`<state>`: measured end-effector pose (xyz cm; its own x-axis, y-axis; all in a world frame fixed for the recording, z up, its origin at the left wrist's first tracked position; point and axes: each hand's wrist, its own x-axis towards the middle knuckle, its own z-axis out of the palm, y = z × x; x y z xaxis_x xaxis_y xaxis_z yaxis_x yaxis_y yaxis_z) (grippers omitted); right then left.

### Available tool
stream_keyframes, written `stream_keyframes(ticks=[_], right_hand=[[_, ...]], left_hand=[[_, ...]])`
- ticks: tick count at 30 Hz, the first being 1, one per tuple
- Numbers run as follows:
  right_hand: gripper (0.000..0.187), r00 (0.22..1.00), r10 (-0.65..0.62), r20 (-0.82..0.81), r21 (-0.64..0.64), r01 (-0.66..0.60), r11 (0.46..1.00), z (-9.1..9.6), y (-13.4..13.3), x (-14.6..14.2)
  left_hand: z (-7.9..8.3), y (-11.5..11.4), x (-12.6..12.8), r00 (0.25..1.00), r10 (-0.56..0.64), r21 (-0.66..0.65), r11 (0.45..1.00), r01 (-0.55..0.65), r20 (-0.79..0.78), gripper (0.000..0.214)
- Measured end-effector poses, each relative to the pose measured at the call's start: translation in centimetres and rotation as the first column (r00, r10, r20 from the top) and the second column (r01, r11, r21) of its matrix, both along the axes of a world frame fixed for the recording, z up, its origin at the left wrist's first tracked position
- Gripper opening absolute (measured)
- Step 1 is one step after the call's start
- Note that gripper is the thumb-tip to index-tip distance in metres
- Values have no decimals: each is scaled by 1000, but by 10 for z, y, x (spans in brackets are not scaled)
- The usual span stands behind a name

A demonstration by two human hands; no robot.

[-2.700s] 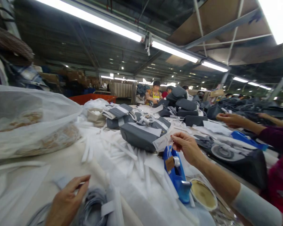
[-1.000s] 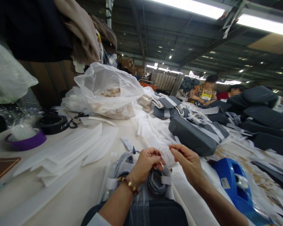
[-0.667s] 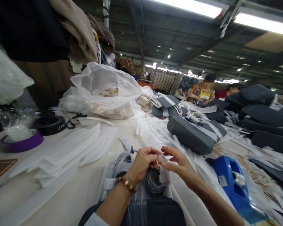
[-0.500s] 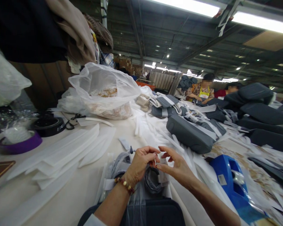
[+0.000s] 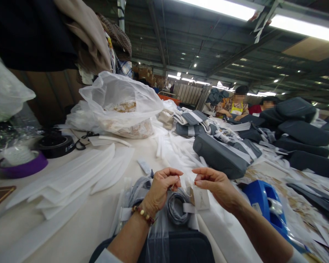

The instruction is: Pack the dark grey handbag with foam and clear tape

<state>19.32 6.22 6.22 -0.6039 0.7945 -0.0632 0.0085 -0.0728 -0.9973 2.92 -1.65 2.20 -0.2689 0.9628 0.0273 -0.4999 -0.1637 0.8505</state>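
Note:
My left hand [image 5: 164,188] is closed in a pinch above a dark grey padded bag [image 5: 186,244]; whatever lies between its fingertips is too small to make out. To its right, my right hand [image 5: 218,188] also pinches, and a white paper tag [image 5: 202,199] with a printed figure hangs just below those fingers. A gap separates the two hands. Beneath them sits a rolled grey strap [image 5: 178,209] with a white band around it. Clear plastic film [image 5: 158,239] lies across the bag, partly hidden by my left forearm.
White foam sheets [image 5: 71,173] spread over the left of the table, near a purple tape roll [image 5: 23,168] and a black tape roll [image 5: 56,146]. A large plastic sack [image 5: 123,106] stands behind. Grey padded cases [image 5: 220,155] and a blue dispenser [image 5: 263,206] are at right. Two people work beyond.
My hands have drawn apart, the right one moving rightward and its fingers closing into a pinch. The white tag now shows beneath it, and the rolled strap is less covered.

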Motion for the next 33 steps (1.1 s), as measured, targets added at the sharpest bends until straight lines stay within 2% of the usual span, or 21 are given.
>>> stream_keyframes(ticks=[5, 10, 18, 26, 33], right_hand=[[38, 996, 27, 90, 74, -33, 997, 6, 2, 10], [39, 997, 44, 67, 76, -49, 996, 16, 4, 19], [42, 995, -16, 99, 112, 5, 994, 33, 7, 39], [41, 991, -3, 131, 144, -16, 990, 24, 7, 46], [42, 985, -35, 167, 188, 3, 982, 24, 9, 56]], left_hand=[[4, -3, -2, 997, -25, 29, 999, 24, 67, 23], [7, -7, -5, 990, -81, 76, 994, 73, 116, 24], [7, -10, -6, 980, -125, 129, 986, 106, 155, 24], [7, -11, -6, 972, -160, 162, 978, 132, 172, 25], [5, -10, -4, 972, -209, 142, 971, 193, 108, 24]])
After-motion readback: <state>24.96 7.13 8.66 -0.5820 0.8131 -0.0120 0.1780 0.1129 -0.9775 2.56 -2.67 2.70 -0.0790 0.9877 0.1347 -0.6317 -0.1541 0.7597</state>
